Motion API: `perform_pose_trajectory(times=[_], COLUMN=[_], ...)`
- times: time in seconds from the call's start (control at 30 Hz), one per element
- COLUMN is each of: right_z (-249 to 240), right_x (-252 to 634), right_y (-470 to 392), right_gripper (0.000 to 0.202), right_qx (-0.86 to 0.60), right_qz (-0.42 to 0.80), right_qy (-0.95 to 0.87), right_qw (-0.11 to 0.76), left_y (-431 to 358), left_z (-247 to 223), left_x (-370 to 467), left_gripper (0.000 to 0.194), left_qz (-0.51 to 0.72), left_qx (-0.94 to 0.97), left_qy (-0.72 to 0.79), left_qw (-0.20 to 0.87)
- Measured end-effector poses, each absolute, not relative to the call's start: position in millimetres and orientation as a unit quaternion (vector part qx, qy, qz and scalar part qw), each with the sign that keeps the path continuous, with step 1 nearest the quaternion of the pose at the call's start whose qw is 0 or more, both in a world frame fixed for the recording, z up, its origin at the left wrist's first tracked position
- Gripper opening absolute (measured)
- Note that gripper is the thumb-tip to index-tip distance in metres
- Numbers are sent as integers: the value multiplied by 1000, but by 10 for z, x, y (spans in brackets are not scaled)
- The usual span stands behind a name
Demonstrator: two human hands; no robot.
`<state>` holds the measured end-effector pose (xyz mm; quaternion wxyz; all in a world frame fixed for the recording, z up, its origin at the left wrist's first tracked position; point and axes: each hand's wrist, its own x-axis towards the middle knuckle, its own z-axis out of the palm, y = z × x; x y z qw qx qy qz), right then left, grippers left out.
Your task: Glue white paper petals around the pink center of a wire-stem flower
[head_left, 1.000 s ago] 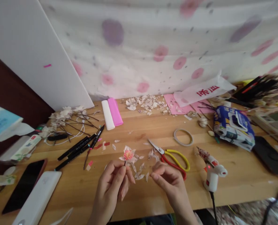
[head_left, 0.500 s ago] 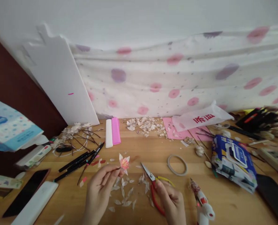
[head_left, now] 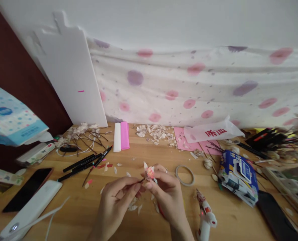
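Though pale-tipped, pink flower (head_left: 150,172) between hands (head_left: 168,194)

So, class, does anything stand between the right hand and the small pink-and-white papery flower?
Nothing visible does: the right hand is at the flower, and the left hand holds its thin dark stem.

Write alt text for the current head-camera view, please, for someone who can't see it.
A person's left hand holds the dark stem of a small pink-centred flower, and the right hand touches the flower. Below, loose petals lie on a wooden table, with black pens to the left and a glue gun to the right.
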<state>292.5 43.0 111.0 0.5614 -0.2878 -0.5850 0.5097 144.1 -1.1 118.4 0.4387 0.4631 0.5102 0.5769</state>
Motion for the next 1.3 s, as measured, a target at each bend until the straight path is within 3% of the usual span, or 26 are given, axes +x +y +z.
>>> perform_pose_trajectory(times=[0.27,0.6,0.9,1.17,1.3], right_z=[1157,1136,1222,1289,1294], right_x=[2794,2393,1980,1730,1584], right_y=[447,493,317,359,415], right_gripper=[4,16,24,15,12], right_qx=[-273,-248,-276,-259,-254], right_qz=[525,560,521,500,490], right_qy=[-545,-523,-523,-562,-599], right_qw=[594,593,616,605,580], left_y=[-31,-53,-121,-17,78], left_z=[1218,1273,1203,1086,1083], left_x=[1314,997,547,322,153], left_gripper=[10,11,13,4,9], left_qz=[574,604,605,640,628], left_qx=[543,549,559,492,493], left_qy=[496,504,447,406,369], left_qw=[359,283,351,429,475])
